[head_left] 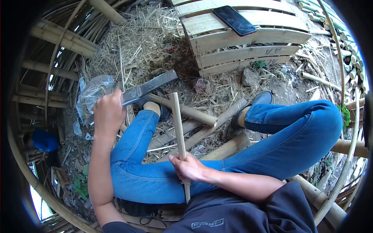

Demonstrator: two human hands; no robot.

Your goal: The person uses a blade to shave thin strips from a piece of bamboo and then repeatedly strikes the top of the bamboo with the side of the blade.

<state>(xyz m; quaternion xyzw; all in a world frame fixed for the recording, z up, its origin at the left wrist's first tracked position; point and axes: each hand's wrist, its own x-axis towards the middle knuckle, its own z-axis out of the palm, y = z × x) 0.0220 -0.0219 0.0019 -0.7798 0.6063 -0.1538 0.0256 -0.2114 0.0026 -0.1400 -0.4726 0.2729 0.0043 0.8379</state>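
Note:
My left hand (108,111) is closed around a machete (151,86), whose dull grey blade points up and to the right. The blade's end is a little above and apart from the top of a split bamboo strip (177,122). My right hand (188,167) grips that strip near its lower part, over my thigh. The strip stands nearly upright, and its frayed lower end shows below the hand against my jeans.
Bamboo poles (198,115) lie between my feet on straw-covered ground. A wooden crate (248,40) with a phone (234,20) on top stands ahead. Plastic wrap (93,91) lies at left. Cut bamboo (349,62) is stacked at far right. A person in blue (44,140) is at far left.

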